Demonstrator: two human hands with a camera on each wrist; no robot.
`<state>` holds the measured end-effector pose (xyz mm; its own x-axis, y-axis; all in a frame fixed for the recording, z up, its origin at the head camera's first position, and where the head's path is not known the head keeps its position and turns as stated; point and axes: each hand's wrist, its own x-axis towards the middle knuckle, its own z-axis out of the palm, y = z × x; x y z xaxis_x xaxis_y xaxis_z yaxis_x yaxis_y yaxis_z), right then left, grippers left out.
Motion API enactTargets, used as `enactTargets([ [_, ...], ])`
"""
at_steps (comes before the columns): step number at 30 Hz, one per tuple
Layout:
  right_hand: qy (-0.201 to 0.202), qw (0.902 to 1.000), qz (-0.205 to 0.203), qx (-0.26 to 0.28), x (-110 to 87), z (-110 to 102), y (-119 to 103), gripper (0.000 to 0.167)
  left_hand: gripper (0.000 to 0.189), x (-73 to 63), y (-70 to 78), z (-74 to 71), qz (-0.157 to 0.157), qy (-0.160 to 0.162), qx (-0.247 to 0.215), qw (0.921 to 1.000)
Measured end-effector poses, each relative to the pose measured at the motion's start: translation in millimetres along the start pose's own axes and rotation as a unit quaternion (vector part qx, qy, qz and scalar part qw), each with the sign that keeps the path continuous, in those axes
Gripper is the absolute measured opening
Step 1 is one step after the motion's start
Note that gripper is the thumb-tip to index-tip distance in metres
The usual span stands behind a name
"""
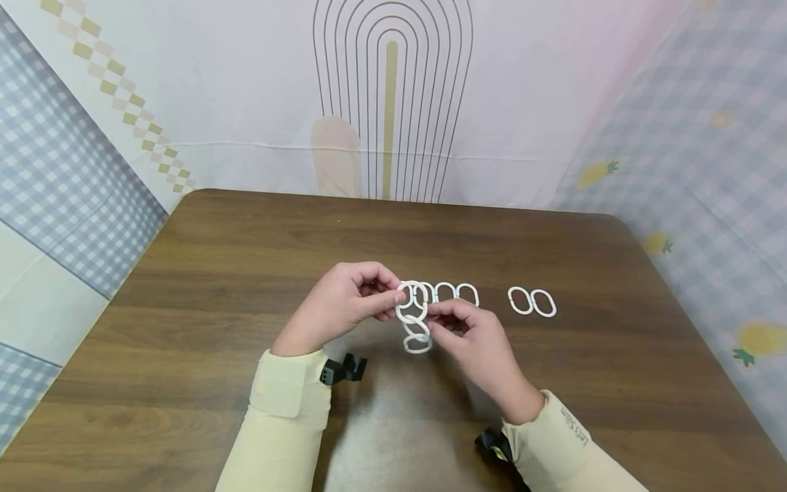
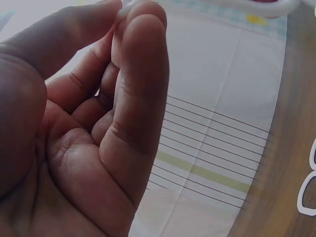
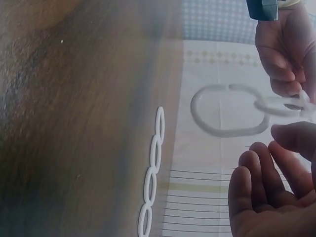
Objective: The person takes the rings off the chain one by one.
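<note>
Several white oval links [image 1: 410, 320], interlocked end to end, hang above the counter [image 1: 184, 342], pinched by the left hand [image 1: 341, 301]. The right hand [image 1: 476, 345], fingers bent, is just beside them; its grip cannot be determined.

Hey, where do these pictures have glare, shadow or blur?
Head view: pale glare on the tabletop between the forearms; left wrist view: the left hand shadowed against brighter cloth, a white ring blurred at the top edge; right wrist view: the dangling link looks soft.
</note>
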<state>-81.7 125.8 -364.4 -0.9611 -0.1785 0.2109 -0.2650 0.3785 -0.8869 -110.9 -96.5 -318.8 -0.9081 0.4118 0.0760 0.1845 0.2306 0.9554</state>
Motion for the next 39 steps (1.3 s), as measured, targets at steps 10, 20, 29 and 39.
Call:
enactTargets([
  [10,-0.036,0.9992,-0.002,0.018,1.2,3.5,-1.9,0.015,0.010,-0.7,0.0,-0.5,0.000,-0.003,0.020,0.9998],
  [20,-0.044,0.9987,-0.003,0.026,1.7,5.9,-3.3,0.017,0.005,-0.3,0.5,-0.3,0.000,-0.009,0.022,0.9997],
  [29,-0.059,0.9981,0.000,0.021,3.6,14.1,-3.8,0.013,0.010,0.5,-1.3,1.3,0.010,-0.019,0.028,0.9994],
  [39,-0.048,0.9987,-0.015,0.010,3.5,10.0,-3.2,0.008,0.010,0.0,0.3,0.3,0.006,-0.019,0.033,0.9993],
])
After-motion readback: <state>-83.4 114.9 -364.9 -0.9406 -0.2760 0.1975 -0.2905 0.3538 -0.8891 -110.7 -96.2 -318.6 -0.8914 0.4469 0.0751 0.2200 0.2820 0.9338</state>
